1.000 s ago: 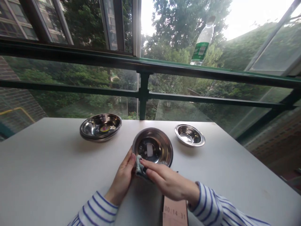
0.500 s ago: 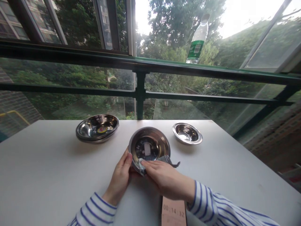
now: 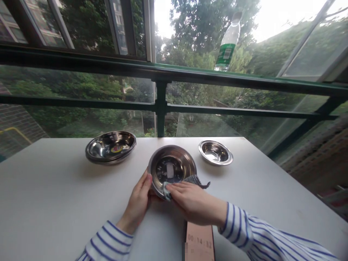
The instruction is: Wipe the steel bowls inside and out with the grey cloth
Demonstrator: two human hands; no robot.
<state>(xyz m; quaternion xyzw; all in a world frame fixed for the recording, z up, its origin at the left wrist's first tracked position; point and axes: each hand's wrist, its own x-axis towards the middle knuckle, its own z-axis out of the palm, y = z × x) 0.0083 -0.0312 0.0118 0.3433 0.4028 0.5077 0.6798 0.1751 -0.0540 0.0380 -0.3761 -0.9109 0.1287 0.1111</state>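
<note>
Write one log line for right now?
left hand: holds bowl | right hand: presses cloth on rim | phone: on table

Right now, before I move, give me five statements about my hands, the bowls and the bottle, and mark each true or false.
1. The left hand holds the middle bowl at its side. True.
2. The right hand has the cloth at the rim nearest the person. True.
3. The small bowl sits inside the stack. False: the small bowl stands apart, right of the middle bowl.
4. The bottle has a red label. False: its label is green.
5. The cloth covers the small bowl. False: the cloth is at the middle bowl.
</note>
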